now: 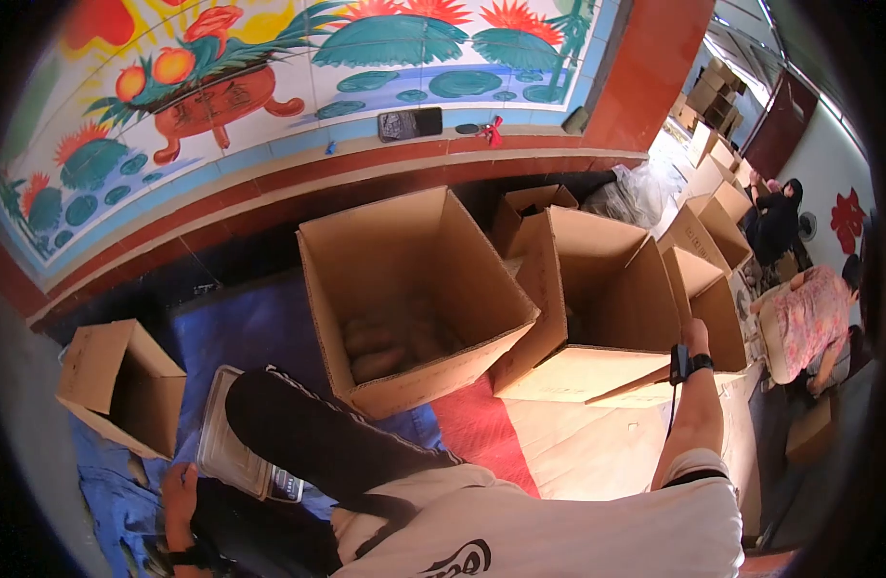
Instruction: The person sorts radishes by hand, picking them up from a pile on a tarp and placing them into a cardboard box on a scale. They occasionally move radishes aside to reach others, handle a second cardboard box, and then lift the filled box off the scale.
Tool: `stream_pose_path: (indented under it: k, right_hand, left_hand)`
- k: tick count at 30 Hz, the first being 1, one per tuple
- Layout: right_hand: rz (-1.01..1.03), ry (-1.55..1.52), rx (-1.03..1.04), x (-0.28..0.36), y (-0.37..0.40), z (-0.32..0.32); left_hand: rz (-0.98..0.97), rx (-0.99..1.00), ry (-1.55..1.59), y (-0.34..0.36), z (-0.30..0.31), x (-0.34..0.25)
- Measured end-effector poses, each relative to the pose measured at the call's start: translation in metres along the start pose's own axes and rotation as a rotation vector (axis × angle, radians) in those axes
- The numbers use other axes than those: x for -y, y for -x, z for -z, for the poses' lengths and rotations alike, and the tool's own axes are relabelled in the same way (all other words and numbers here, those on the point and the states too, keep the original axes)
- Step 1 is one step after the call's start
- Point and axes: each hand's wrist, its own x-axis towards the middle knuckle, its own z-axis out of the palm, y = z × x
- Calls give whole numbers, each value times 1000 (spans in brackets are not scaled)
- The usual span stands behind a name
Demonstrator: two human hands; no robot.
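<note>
My right hand [695,336] is at the right edge of an open cardboard box [616,299], its fingers curled against the cardboard and partly hidden. At lower left, my left hand [179,489] hangs beside my dark-clad leg, near a clear plastic container [233,448]; its fingers are too dark to make out. A larger open box [414,231] stands in front of me with several brownish lumpy items [376,349] at its bottom. Another small open box [125,380] is at the far left.
Blue cloth [241,332] and a red mat [482,433] cover parts of the floor. A phone [410,124] lies on the ledge under a painted wall. More boxes [708,231] and plastic bags [636,193] stand at right, with a person in a floral top [814,318] and one in black.
</note>
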Motion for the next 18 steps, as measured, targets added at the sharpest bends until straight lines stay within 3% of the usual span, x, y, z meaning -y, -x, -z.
stream_pose_path:
  k: [3,7,11,18]
  right_hand:
    - [-238,33,-166,40,34,21]
    - [-205,97,-308,99,93,67]
    - [-283,46,-493,74,73,92]
    - [-91,-74,-909,104,58,147]
  left_hand:
    - [-54,-93,59,2,-4,-2]
    - [-63,-29,104,2,1,-3]
    - [-55,-81,134,3,-2,-2]
    - [-87,-76,234,5,0,-1]
